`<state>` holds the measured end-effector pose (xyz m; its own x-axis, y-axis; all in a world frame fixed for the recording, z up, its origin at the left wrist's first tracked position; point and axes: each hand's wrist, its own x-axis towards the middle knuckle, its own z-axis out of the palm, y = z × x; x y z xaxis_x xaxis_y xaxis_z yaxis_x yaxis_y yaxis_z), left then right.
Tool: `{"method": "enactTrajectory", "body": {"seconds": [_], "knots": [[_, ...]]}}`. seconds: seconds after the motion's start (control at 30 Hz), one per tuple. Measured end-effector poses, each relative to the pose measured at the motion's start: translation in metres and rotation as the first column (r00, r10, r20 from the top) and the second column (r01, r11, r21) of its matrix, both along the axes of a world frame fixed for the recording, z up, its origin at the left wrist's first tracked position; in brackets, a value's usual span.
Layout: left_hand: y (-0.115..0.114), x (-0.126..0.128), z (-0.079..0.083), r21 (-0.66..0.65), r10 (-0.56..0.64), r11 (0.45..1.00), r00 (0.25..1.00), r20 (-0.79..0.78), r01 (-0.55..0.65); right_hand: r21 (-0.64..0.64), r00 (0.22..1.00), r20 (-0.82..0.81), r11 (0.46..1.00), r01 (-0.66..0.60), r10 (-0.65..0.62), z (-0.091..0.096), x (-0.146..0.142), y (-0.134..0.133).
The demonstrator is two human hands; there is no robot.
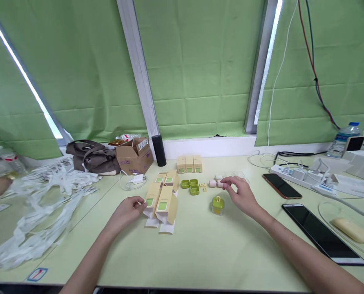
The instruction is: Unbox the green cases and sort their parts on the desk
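Note:
My left hand [129, 210] has its fingers curled together, with the tips at the edge of an open cream box [152, 199] that has a green square on it. Similar open boxes lie beside it with flaps out. My right hand [241, 195] reaches over small pale pink pieces [212, 183], thumb and index finger pinched at the rightmost one. In front of that hand stands a small clear container with a green lid [217, 205] and a cream loop on top. Green square cups [194, 190] and tiny yellow pieces [203, 186] sit between the boxes and pink pieces.
Closed cream boxes [189, 164] stand at the back. A black cylinder [159, 151], cardboard box [135, 157], grey bag [92, 157] and white strips [50, 196] are left. Phones [281, 185], a tablet [321, 232], and a power strip [298, 175] with cables lie right.

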<state>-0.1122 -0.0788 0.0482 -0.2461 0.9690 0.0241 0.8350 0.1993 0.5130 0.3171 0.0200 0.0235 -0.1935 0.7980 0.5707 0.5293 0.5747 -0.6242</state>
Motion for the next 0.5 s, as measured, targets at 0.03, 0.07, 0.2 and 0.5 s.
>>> {"method": "enactTrajectory", "body": {"seconds": [0.03, 0.07, 0.2, 0.5], "knots": [[0.000, 0.000, 0.000, -0.002, -0.002, 1.000, 1.000, -0.006, 0.002, 0.005, 1.000, 0.021, 1.000, 0.014, -0.014, -0.004, 0.003, 0.002], [-0.001, 0.000, 0.000, -0.005, -0.004, 1.000, 1.000, -0.014, 0.004, 0.008, 0.999, 0.046, 1.000, 0.019, -0.020, -0.008, 0.005, 0.003], [-0.003, -0.001, 0.010, -0.008, 0.003, 1.000, 0.997, -0.074, -0.004, -0.030, 0.970, 0.225, 0.996, -0.084, 0.088, -0.006, 0.017, -0.001], [-0.013, 0.069, 0.045, 0.599, 0.017, 0.795, 0.983, -0.182, 0.097, -0.299, 0.875, 0.416, 0.946, -0.126, 0.248, 0.000, 0.008, -0.021]]}}
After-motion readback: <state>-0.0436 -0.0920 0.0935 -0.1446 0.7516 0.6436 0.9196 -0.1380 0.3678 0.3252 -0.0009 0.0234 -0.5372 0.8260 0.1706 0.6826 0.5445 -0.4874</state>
